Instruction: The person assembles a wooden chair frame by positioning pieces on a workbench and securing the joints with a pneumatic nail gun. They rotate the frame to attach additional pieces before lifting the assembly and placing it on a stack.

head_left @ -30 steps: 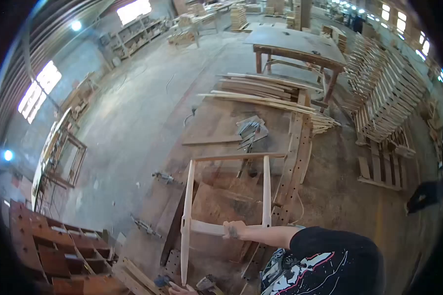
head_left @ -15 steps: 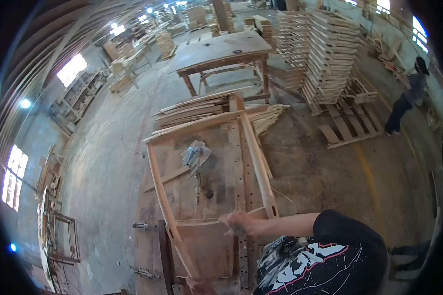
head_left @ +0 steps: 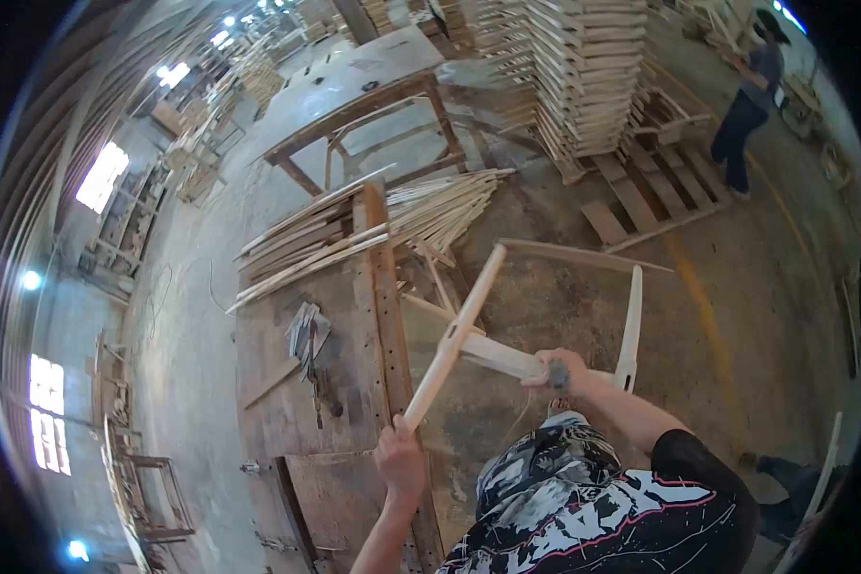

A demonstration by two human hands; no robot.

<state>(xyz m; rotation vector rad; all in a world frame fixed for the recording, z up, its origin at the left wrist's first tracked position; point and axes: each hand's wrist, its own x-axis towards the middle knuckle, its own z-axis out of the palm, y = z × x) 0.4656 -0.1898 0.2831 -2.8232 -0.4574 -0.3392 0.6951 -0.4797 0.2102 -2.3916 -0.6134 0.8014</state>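
Note:
A pale wooden frame (head_left: 502, 358) is held in the air beyond the right edge of the workbench (head_left: 340, 330), over the floor. My left hand (head_left: 399, 461) is closed round the near end of its left leg, above the bench's edge. Around the middle crossbar my right hand (head_left: 557, 371) is wrapped, near the frame's right leg. On the bench lie a grey-white crumpled item (head_left: 307, 333) and a dark tool (head_left: 325, 394), with a wooden strip (head_left: 271, 383) beside them.
Thin wooden strips (head_left: 306, 239) lie at the bench's far end. Beyond stands a table (head_left: 354, 81). Tall stacks of wooden parts (head_left: 593, 86) and a pallet (head_left: 655, 196) are at the back right, where another person (head_left: 748, 100) stands.
The wooden frame has moved right, off the bench, and turned, with both hands on it. My left hand has come up into fuller view. The view has swung to the right.

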